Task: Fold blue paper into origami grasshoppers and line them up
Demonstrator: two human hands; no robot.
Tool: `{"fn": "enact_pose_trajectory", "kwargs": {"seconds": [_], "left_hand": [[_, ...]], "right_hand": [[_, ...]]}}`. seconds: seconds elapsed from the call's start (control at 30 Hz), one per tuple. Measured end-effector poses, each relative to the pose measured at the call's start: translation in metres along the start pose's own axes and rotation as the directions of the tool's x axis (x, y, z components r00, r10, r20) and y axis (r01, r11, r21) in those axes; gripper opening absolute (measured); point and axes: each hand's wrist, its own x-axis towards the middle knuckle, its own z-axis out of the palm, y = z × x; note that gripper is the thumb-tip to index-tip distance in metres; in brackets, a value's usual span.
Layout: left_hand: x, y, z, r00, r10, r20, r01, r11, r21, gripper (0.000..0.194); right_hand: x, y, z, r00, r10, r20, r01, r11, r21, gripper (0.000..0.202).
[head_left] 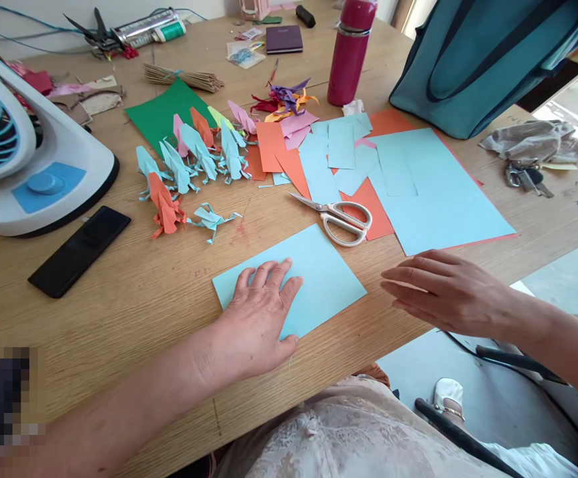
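Observation:
Under my left hand (263, 312) lies a light blue sheet of paper (321, 279), flat on the table. The fingers of that hand are spread and press on the sheet's left part. My right hand (433, 289) hovers by the table's front edge, right of the sheet, with its fingers stretched out and nothing in view in them. Just behind the sheet rest scissors (343, 219) with pale handles. A larger light blue sheet (438, 186) lies beyond my right hand, over red paper. Several folded paper figures (204, 153), mostly blue and orange, stand at the back left.
A white fan (70, 153) and a black phone-like slab (79, 252) are at left. Cut paper pieces (341, 146) lie behind the scissors. Farther back stand a magenta bottle (351, 56) and a teal bag (468, 66). Keys (527, 178) lie at right, near the table's edge.

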Motion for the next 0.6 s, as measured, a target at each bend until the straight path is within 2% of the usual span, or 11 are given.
{"fn": "enact_pose_trajectory", "kwargs": {"seconds": [0.07,0.13,0.23,0.33,0.47,0.53,0.6], "left_hand": [[0.0,0.0,-0.002,1.0,0.004,0.014,-0.004,1.0,-0.002,0.069],[0.0,0.0,-0.004,1.0,0.018,0.018,-0.018,1.0,0.002,0.069],[0.002,0.0,-0.004,1.0,0.029,0.0,-0.029,0.999,0.026,0.064],[0.004,0.0,-0.002,0.999,0.018,-0.044,-0.015,0.998,0.055,0.059],[0.003,-0.004,0.003,0.993,0.054,-0.104,-0.049,0.998,0.049,0.062],[0.002,-0.007,0.005,0.99,0.074,-0.121,-0.071,0.997,0.03,0.059],[0.001,-0.011,0.007,0.986,0.087,-0.139,-0.085,0.996,0.017,0.059]], "right_hand": [[0.013,-0.01,0.005,0.997,-0.068,0.037,0.068,0.998,-0.017,0.027],[0.033,-0.021,0.013,0.996,-0.081,0.021,0.081,0.997,0.022,0.031],[0.068,-0.035,0.03,0.999,0.023,-0.026,-0.018,0.982,0.189,0.03],[0.094,-0.043,0.044,0.99,0.143,0.014,-0.139,0.927,0.349,0.022],[0.113,-0.042,0.054,0.966,0.258,-0.003,-0.227,0.854,0.469,0.019],[0.122,-0.038,0.058,0.965,0.26,-0.036,-0.208,0.841,0.499,0.023],[0.133,-0.031,0.062,0.976,0.207,-0.07,-0.147,0.858,0.492,0.024]]}}
